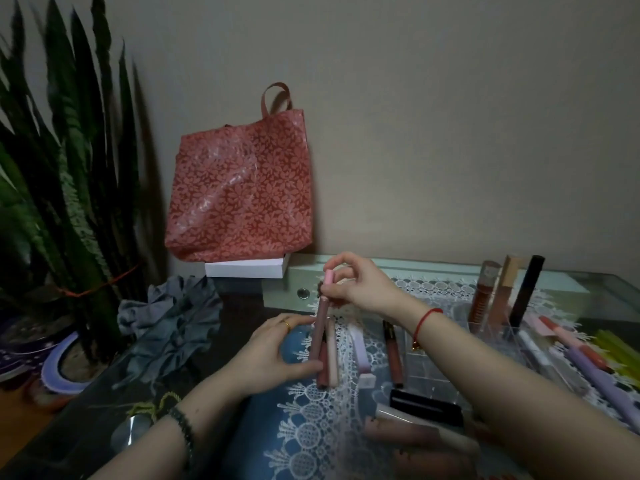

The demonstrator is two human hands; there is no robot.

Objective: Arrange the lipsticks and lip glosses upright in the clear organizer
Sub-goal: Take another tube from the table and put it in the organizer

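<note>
A potted plant [69,188] stands at far left, beside the table [606,292]. Behind the table's left end, a bag [239,188] leans against the wall, standing on a box [246,269]. A crumpled cloth [173,327] lies on the table before the box. A lace mat [311,438] covers the table's middle and right. At centre, above the mat, the left hand [270,355] grips a bundle of tubes [327,365], while the right hand [360,289], just behind, pinches the top of a single tube [322,313]. Two loose tubes [394,355] lie on the mat right of the hands. The organizer [485,327] sits further right, three upright tubes [505,289] in its back compartments. Front tubes [426,408] lie under the right forearm, and further tubes [588,362] lie right of the organizer.
</note>
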